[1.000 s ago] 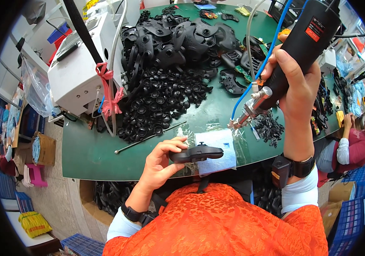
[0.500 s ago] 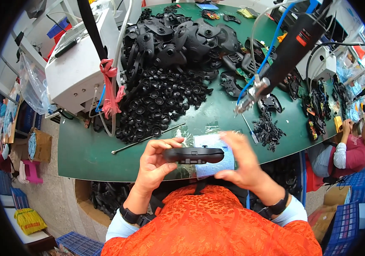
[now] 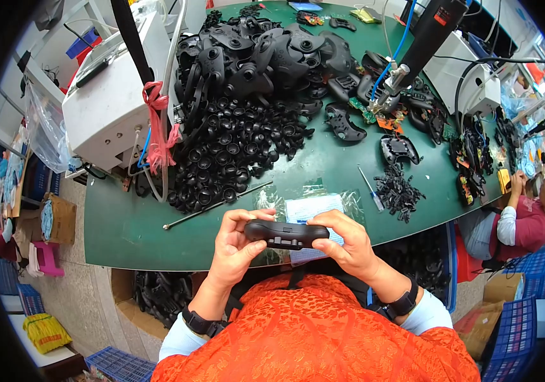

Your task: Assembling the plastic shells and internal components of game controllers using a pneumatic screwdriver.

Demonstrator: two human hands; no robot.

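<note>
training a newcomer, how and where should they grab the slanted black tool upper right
Probably grip the black tool by its thick barrel, from the right: it slants, metal tip at lower left, and the blue hose runs along its left side.

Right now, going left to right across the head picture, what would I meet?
Yellow bag, white machine, left hand, controller, right hand, little black bits, person in maroon.
</note>
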